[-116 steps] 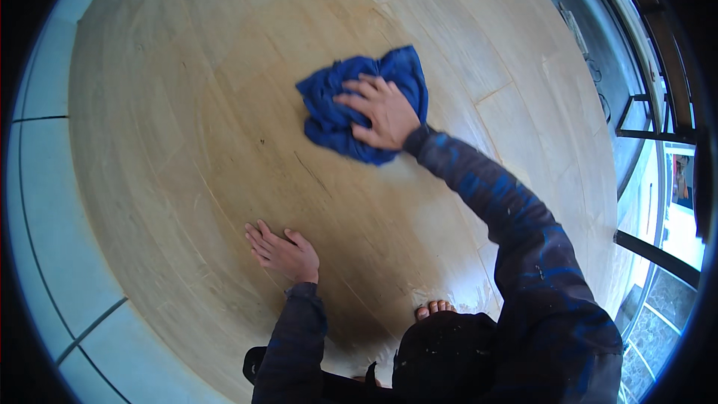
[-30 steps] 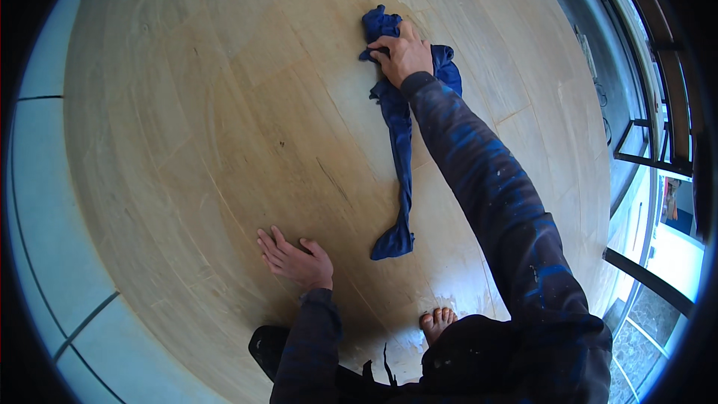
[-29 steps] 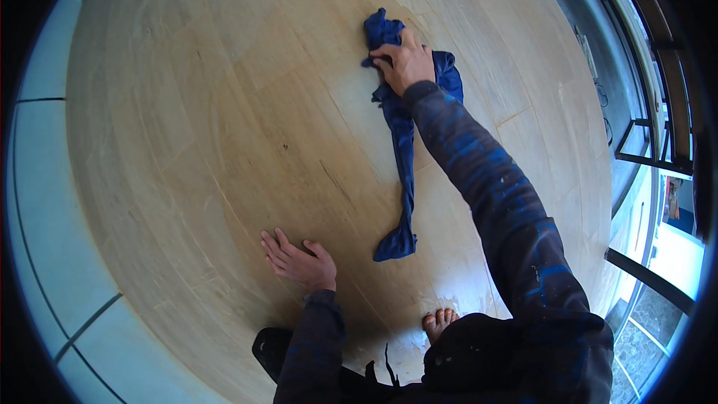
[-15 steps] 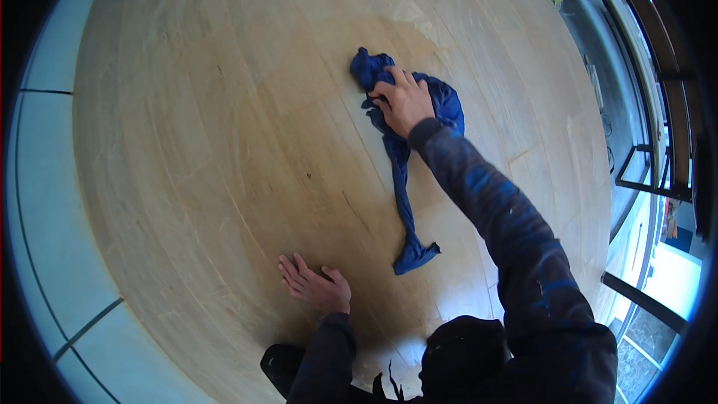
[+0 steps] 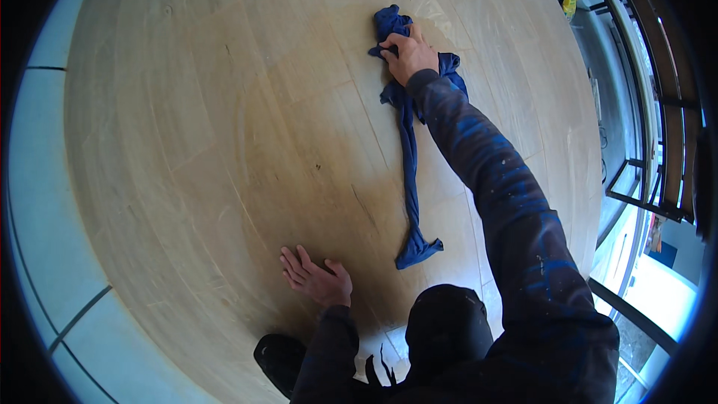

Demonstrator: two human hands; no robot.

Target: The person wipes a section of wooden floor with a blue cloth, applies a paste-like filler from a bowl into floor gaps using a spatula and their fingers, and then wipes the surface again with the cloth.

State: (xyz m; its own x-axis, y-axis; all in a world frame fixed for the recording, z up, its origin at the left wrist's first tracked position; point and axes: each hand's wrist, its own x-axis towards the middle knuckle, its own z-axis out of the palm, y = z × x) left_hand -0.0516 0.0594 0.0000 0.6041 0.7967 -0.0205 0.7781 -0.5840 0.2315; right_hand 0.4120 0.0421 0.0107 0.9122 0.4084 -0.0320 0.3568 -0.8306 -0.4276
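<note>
- Currently the right hand [image 5: 410, 52] is stretched far out across the pale wooden floor [image 5: 224, 142], fingers curled and pressed down onto the bunched far end of a blue cloth [image 5: 407, 142].
- Cloth position: far and slightly right of centre at its bunched end, then trailing back toward the person as a long twisted tail that ends in a small flared tip near the knees. Whole length lies flat on the boards.
- Left hand [image 5: 318, 280] is near the body, palm down, fingers spread on the floor, holding nothing; it looks like a brace carrying body weight. It sits well apart from the cloth's near tip, to its left.
- Handling judgement: the cloth is soft, limp and light, with no stiffness; it folds and ropes up on itself. A darker patch on the boards suggests dampness, so it may drag and cling a little rather than slide freely.
- Best hold, as I read it: the thick wad under the right palm, where there is bulk to clutch. Taken by the thin tail it would only stretch and twist.
- Surroundings: grey tiled floor [image 5: 45, 217] borders the wood on the left; dark metal frames [image 5: 658, 105] stand at the far right.
</note>
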